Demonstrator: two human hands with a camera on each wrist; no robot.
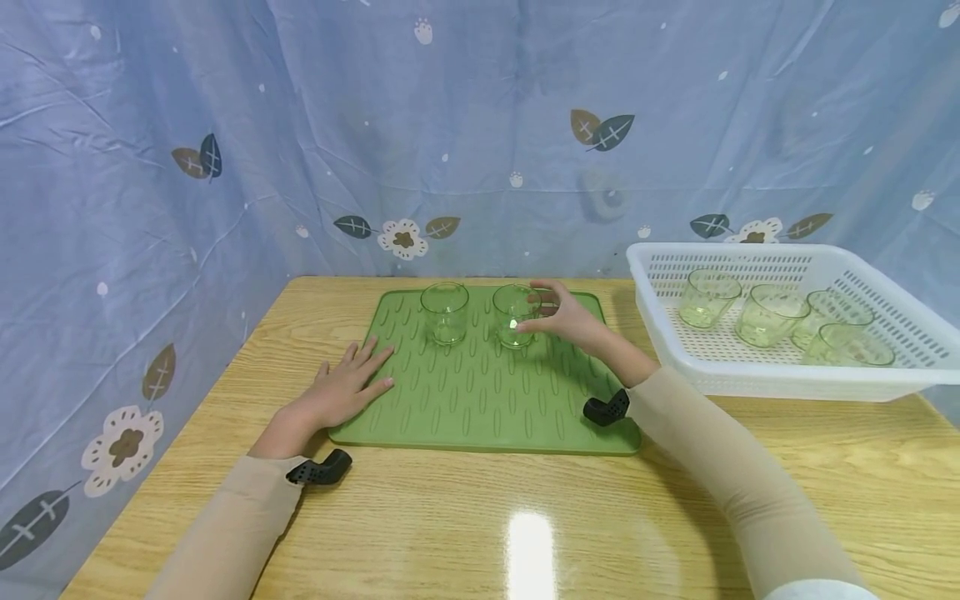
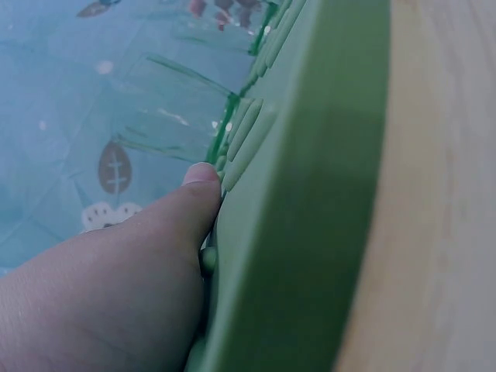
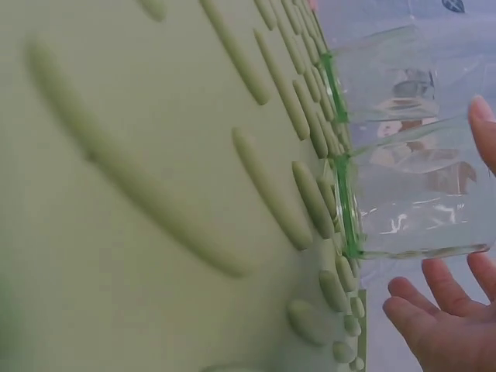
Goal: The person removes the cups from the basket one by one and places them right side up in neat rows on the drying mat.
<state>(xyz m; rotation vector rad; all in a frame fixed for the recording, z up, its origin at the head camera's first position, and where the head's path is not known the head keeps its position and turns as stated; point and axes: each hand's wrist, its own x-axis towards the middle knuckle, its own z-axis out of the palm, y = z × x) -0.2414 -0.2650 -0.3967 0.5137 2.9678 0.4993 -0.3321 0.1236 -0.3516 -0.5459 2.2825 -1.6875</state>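
left grip palm-down, fingers spread, right grip curved, thumb apart

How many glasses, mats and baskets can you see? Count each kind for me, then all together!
Glasses: 6 (2 on the mat, 4 in the basket)
Green mat: 1
White basket: 1
Total: 8

Blue cloth hanging behind wooden table, also running along table's left side; wrinkles and soft folds across it. Printed motifs: white flowers with brown centres, leaves in brown and dark grey-green, small pale marks scattered between. Tabletop light yellowish brown, fine grain running mostly side to side, surface glossy. Bright white reflection, upright and roughly rectangular, at bottom middle of head view. In left wrist view, wood blurred along right side.
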